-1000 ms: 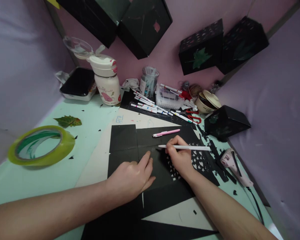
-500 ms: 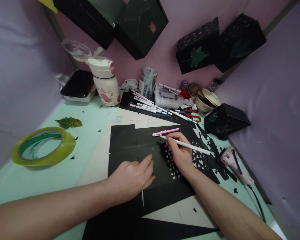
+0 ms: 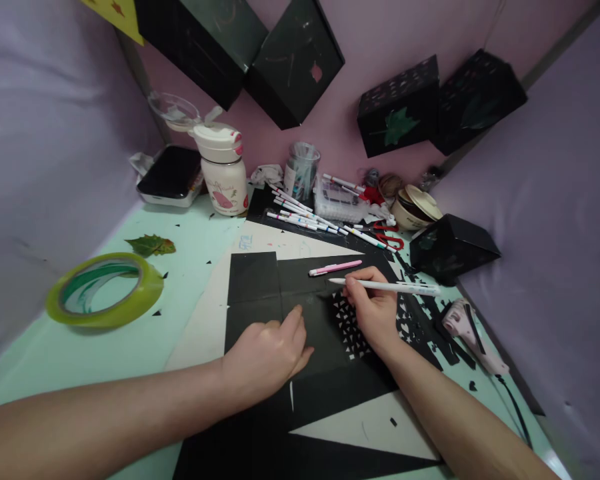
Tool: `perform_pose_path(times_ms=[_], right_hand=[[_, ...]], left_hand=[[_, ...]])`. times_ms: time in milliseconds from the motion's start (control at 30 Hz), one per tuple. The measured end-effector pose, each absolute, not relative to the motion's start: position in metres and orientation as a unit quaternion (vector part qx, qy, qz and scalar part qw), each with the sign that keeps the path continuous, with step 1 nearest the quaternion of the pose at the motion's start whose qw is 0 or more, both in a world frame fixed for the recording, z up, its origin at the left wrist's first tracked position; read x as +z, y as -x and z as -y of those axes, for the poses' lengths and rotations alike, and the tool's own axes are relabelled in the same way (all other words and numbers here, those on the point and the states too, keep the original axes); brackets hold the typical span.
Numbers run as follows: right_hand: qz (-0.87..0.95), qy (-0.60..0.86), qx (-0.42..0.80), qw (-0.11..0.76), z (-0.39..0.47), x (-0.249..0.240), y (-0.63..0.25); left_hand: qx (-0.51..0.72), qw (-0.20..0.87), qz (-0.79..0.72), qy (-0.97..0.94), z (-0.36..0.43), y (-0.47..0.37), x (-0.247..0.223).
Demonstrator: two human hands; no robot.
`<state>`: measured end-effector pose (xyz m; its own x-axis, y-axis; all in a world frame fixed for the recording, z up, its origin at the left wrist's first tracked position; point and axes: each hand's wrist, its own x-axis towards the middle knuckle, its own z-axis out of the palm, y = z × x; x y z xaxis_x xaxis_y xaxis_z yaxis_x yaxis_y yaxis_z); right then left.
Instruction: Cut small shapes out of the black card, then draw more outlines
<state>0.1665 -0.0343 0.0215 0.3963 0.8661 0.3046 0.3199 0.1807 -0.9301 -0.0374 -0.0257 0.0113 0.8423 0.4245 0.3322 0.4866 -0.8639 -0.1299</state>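
Nearest to the person, just before the black sheet [image 3: 323, 340], a white paper [image 3: 365, 423] shows as a pale triangle. On the black sheet rests the left hand [image 3: 267, 350]; its index finger is stretched forward, the other fingers are softly bent and lie close together, and they hold nothing. This hand stays almost in the same place as in the earlier frame. Above the right part of the sheet, the right hand [image 3: 375, 313] pinches a white pen [image 3: 405, 287] between thumb and fingers. Half a second ago the pen slopes clearly, with its tip close beside the end of the pink pen [image 3: 336, 268]; now it lies nearly level, and the tip is a little more apart from this end. I cannot tell if the tip touches the sheet. Under and beside the right hand, the sheet carries many small pale shapes [image 3: 351, 327].

Left of the sheet are a roll of yellow-green tape [image 3: 153, 287] and, a bit farther, a leaf [image 3: 151, 245]. Right of it lies a pink glue gun [image 3: 475, 337] with cord. Beyond the sheet come the white markers [image 3: 307, 219], then a bottle [image 3: 224, 180] and a jar [image 3: 301, 170]. Farthest, above all these, dark boxes [image 3: 297, 63] hang before the pink wall [image 3: 350, 73].
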Motion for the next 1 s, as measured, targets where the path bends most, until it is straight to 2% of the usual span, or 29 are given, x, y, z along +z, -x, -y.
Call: perform_pose_path(times_ms=[167,267,567,1000], right_hand=[[0.502,0.612,0.314,0.524,0.040,0.052,-0.161],[0.485,0.625,0.353,0.499,0.038,0.052,-0.149],[0.567,0.643,0.253,0.448,0.030,0.010,-0.132],[0.596,0.654,0.238,0.401,0.030,0.009,-0.136]], left_hand=[[-0.146,0.123,0.241,0.952,0.030,0.036,0.012],[-0.139,0.123,0.247,0.951,0.032,0.036,0.013],[-0.149,0.108,0.249,0.951,0.030,0.037,0.012],[-0.172,0.117,0.291,0.934,0.030,0.036,0.013]])
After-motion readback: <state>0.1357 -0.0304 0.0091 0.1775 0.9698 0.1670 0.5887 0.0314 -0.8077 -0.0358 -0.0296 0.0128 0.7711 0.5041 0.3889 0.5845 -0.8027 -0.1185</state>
